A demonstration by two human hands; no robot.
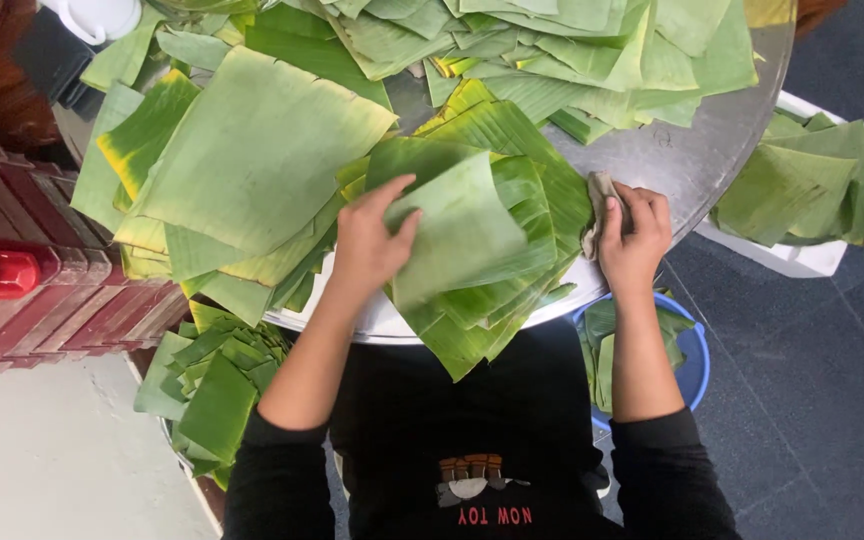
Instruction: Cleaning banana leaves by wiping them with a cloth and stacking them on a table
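We look down on a round metal table (697, 160) heaped with cut banana leaves. Our left hand (370, 243) pinches the top banana leaf piece (457, 230) of the near stack, curling its edge upward. Our right hand (634, 237), just right of the stack, is closed around a crumpled cloth (599, 205). To wipe well, we judge the leaf should lie flat, pinned at one edge.
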